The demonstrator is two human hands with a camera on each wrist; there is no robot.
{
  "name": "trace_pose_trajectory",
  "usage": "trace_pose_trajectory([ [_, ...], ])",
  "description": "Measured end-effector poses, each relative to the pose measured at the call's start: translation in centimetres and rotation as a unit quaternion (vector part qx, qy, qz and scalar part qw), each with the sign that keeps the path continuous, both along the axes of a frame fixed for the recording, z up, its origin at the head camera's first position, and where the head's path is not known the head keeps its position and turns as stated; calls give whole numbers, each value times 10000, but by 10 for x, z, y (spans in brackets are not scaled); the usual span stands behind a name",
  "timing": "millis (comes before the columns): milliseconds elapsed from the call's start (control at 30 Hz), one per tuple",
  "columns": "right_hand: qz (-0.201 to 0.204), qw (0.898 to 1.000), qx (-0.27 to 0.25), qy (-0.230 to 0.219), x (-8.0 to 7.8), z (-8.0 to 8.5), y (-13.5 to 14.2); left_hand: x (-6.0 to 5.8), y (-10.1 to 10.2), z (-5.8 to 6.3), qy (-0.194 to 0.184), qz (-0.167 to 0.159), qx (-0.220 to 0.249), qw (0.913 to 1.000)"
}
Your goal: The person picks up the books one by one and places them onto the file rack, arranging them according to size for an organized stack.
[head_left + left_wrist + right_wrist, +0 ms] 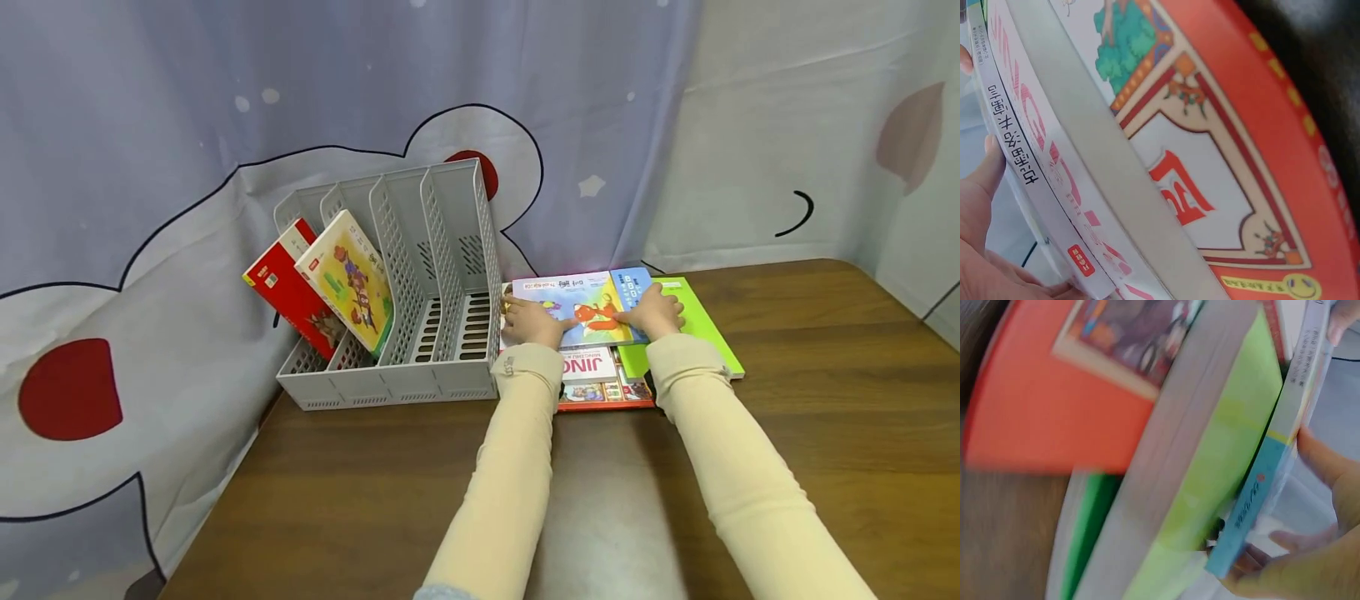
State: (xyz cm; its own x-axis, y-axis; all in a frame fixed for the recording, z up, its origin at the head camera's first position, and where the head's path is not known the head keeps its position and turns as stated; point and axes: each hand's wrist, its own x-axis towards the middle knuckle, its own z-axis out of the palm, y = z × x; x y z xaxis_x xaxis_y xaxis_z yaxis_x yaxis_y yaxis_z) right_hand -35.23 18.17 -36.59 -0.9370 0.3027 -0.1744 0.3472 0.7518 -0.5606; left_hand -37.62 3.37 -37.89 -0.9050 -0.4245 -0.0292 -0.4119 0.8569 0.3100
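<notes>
A blue picture book with a red fox on its cover lies level on top of a pile of books. My left hand grips its left end, thumb on the cover and fingers at the edge below. At the other end my right hand holds the book the same way, beside the blue part of the spine in the right wrist view. Underneath are a white book lettered "JING", a bright green book to the right, and a red-bordered book at the bottom.
Left of the pile stands a grey slotted rack with several compartments. A red book and a yellow-covered book lean in its left slots. A printed curtain hangs behind the wooden table.
</notes>
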Motion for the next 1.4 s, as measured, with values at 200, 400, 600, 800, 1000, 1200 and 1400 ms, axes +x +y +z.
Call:
trace_pose_trajectory([
  [200,-425,9970,-547,342,-4,-1,8,-7,3,0,147,227,158,9995],
  [400,-857,9747,-1956,663,-20,-17,32,-9,0,3,295,193,58,9994],
  [600,-673,9416,-3217,738,-105,-94,82,-7,-6,7,451,36,86,9989],
  [800,-224,9324,-3445,1066,-110,-90,85,-5,-13,9,359,-139,329,9987],
  [1000,78,9445,-3141,959,-22,-2,42,2,-24,16,256,-545,876,9943],
  [1200,406,9233,-3577,1337,-3,32,40,2,-37,30,706,-805,2327,9666],
  [1400,455,9003,-3834,2010,6,52,42,0,-45,45,1738,-832,4025,8949],
])
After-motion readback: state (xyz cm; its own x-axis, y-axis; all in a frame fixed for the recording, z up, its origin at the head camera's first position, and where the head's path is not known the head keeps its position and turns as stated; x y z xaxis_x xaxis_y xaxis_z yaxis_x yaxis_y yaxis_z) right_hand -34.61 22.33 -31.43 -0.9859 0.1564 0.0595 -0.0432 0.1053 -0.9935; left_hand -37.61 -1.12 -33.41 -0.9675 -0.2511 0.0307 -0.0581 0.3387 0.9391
